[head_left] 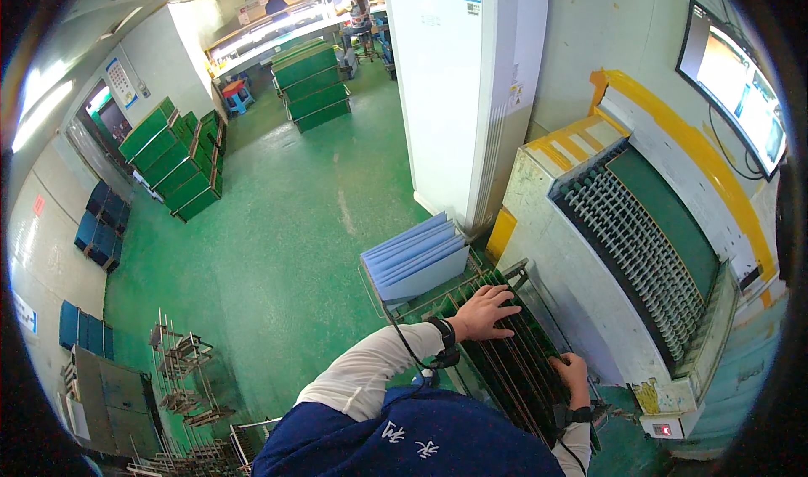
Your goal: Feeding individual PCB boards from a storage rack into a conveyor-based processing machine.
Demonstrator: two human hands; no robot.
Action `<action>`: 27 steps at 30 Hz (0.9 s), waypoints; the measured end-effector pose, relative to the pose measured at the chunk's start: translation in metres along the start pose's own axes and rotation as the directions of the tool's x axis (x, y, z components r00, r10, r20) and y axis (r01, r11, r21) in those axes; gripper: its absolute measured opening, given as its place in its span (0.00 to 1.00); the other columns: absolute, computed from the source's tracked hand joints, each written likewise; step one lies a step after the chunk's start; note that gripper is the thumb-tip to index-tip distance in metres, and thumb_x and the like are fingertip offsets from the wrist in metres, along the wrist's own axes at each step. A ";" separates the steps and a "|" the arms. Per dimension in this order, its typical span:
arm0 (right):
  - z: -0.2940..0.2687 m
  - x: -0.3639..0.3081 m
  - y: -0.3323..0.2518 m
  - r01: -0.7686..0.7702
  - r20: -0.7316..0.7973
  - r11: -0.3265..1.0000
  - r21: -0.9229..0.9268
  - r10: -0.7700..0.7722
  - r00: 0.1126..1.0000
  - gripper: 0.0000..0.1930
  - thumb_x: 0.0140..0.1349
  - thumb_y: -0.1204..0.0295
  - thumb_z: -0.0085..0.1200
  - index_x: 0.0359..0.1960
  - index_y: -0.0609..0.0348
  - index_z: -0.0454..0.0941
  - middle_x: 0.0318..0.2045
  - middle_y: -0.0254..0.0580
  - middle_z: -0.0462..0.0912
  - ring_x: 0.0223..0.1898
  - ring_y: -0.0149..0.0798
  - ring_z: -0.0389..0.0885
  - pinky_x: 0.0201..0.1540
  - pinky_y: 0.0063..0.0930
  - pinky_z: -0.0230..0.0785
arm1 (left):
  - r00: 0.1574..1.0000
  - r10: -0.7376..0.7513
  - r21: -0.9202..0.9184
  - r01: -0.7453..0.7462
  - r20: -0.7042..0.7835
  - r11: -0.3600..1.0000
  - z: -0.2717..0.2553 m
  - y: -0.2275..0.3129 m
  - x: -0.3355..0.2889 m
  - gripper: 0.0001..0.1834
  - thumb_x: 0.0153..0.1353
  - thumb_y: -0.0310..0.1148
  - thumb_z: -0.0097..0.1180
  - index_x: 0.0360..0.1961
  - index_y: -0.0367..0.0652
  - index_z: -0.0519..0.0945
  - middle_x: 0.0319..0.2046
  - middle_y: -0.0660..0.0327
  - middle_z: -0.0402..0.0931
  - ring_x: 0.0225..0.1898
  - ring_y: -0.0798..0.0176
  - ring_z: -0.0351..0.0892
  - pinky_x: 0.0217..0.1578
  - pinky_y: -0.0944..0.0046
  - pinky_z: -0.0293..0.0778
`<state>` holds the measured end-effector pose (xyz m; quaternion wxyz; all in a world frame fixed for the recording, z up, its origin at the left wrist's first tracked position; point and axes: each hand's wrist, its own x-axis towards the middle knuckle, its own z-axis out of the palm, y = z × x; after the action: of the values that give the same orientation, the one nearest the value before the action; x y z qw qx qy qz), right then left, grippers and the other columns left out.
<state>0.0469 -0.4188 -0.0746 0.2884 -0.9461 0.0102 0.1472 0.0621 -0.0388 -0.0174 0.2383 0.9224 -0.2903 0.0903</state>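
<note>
Thin dark green panels (505, 372) stand on edge in a wire rack right in front of me. My left hand (484, 313) lies across their upper edges near the far end, palm down, with its fingers spread. Lower down on the right side, my right hand (572, 378) curls its fingers over the edge of the panels and seems to grip one. Beyond my left hand, several pale blue sheets (421, 262) lean together in the same wire frame. Both wrists wear dark bands, and my forearm hides part of the rack.
A roller conveyor machine (631, 250) stands close on the right, with a green panel (661, 212) on it. Behind rises a tall white cabinet (450, 90). Green stacks (172, 161) stand on the floor; metal racks (181, 368) are at lower left. People sit at a far bench.
</note>
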 end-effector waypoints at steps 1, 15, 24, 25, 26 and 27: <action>0.000 0.000 -0.002 -0.006 0.005 1.000 0.003 0.006 1.000 0.28 0.54 0.47 0.71 0.46 0.59 0.89 0.44 0.56 0.90 0.49 0.55 0.88 0.55 0.43 0.77 | 1.000 0.003 0.002 -0.003 -0.004 1.000 0.000 0.000 0.000 0.35 0.63 0.62 0.62 0.67 0.56 0.78 0.67 0.51 0.70 0.73 0.43 0.61 0.73 0.40 0.57; -0.006 -0.005 -0.015 -0.043 0.024 0.999 -0.016 0.043 0.999 0.28 0.54 0.49 0.72 0.46 0.61 0.89 0.44 0.57 0.90 0.49 0.54 0.89 0.54 0.43 0.77 | 0.999 0.011 0.004 -0.011 -0.049 1.000 0.003 -0.001 0.000 0.35 0.62 0.63 0.63 0.62 0.52 0.81 0.61 0.52 0.73 0.69 0.44 0.66 0.71 0.43 0.60; -0.005 -0.006 -0.015 -0.039 0.015 0.999 -0.008 0.039 0.999 0.28 0.54 0.50 0.72 0.46 0.61 0.89 0.43 0.57 0.90 0.47 0.54 0.89 0.52 0.42 0.78 | 1.000 -0.005 0.002 0.005 -0.026 1.000 -0.002 0.001 0.001 0.35 0.61 0.63 0.64 0.60 0.50 0.81 0.59 0.53 0.74 0.67 0.44 0.67 0.69 0.44 0.61; -0.005 -0.006 -0.017 -0.037 0.009 0.999 -0.001 0.037 0.999 0.28 0.54 0.50 0.72 0.46 0.62 0.89 0.43 0.57 0.90 0.47 0.54 0.89 0.52 0.42 0.78 | 1.000 -0.014 0.003 0.014 -0.010 1.000 -0.003 0.001 0.000 0.35 0.61 0.63 0.64 0.60 0.50 0.81 0.59 0.53 0.74 0.67 0.44 0.67 0.69 0.44 0.61; -0.005 -0.007 -0.017 -0.033 0.005 0.999 -0.002 0.033 0.999 0.28 0.54 0.50 0.72 0.46 0.62 0.89 0.43 0.57 0.90 0.47 0.54 0.89 0.52 0.42 0.78 | 1.000 -0.014 0.003 0.014 -0.012 1.000 -0.003 0.001 0.000 0.35 0.61 0.63 0.64 0.61 0.50 0.81 0.59 0.53 0.74 0.67 0.44 0.67 0.69 0.44 0.61; -0.005 -0.007 -0.016 -0.031 -0.002 1.000 -0.003 0.031 1.000 0.28 0.54 0.50 0.72 0.46 0.62 0.89 0.42 0.57 0.90 0.46 0.54 0.89 0.52 0.42 0.78 | 1.000 -0.011 0.003 0.011 -0.014 1.000 -0.002 0.001 0.001 0.35 0.61 0.63 0.64 0.61 0.50 0.81 0.59 0.53 0.74 0.67 0.44 0.67 0.70 0.44 0.61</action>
<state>0.0434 -0.4087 -0.0606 0.2845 -0.9464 0.0246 0.1508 0.0621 -0.0385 -0.0150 0.2395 0.9237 -0.2833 0.0958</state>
